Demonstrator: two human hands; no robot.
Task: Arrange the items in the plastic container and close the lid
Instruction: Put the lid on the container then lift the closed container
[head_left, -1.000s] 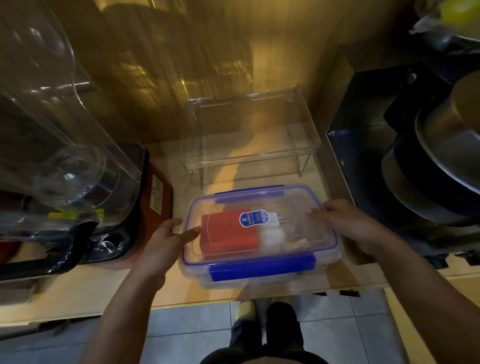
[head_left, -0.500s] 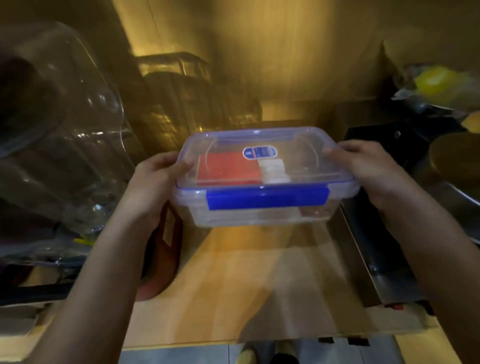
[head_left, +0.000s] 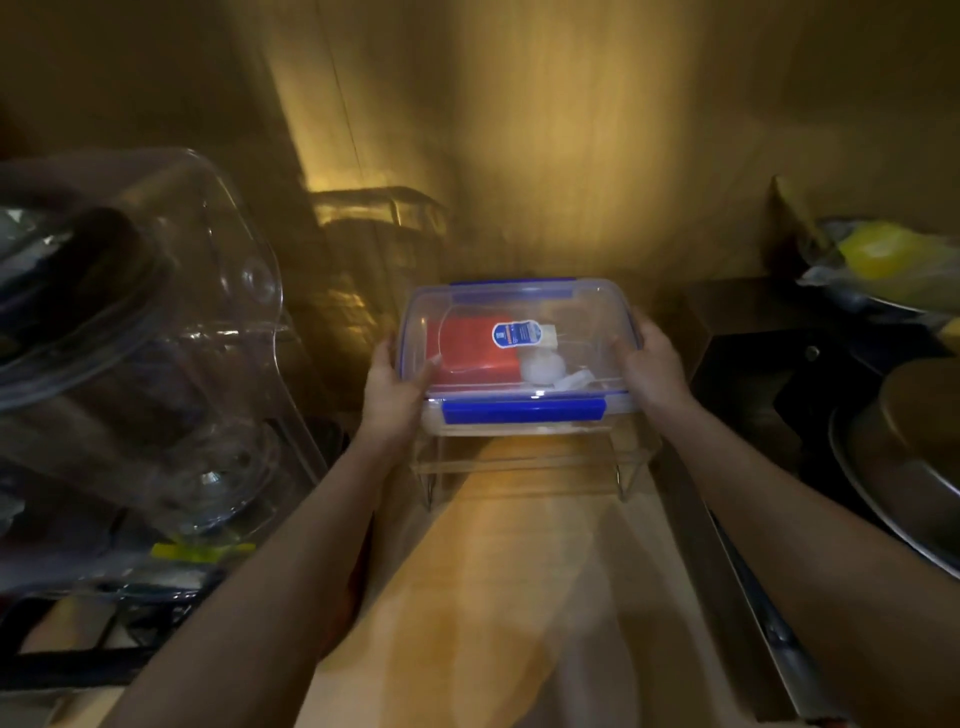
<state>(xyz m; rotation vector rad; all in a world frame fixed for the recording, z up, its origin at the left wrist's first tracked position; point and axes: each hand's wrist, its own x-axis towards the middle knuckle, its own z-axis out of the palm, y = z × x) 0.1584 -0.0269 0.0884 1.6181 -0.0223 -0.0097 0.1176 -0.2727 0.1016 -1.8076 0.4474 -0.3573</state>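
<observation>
We grip the box (head_left: 519, 306) by its side edges, left hand (head_left: 395, 387) and right hand (head_left: 652, 366) curled round, above a clear rack (head_left: 524, 462); jug (head_left: 197, 364) close left.

There is one plastic container (head_left: 519, 430), one red box (head_left: 467, 353), two blue clips (front clip (head_left: 523, 410), back clip (head_left: 511, 285)) and two hands (left hand (head_left: 395, 387), right hand (head_left: 655, 364)).

Container: closed plastic container (head_left: 519, 353), blue clip (head_left: 523, 410) fastened, atop a clear rack (head_left: 524, 462).
Hands: left hand (head_left: 395, 384) and right hand (head_left: 652, 366) grip its ends.
Inside: red box (head_left: 470, 345).
</observation>
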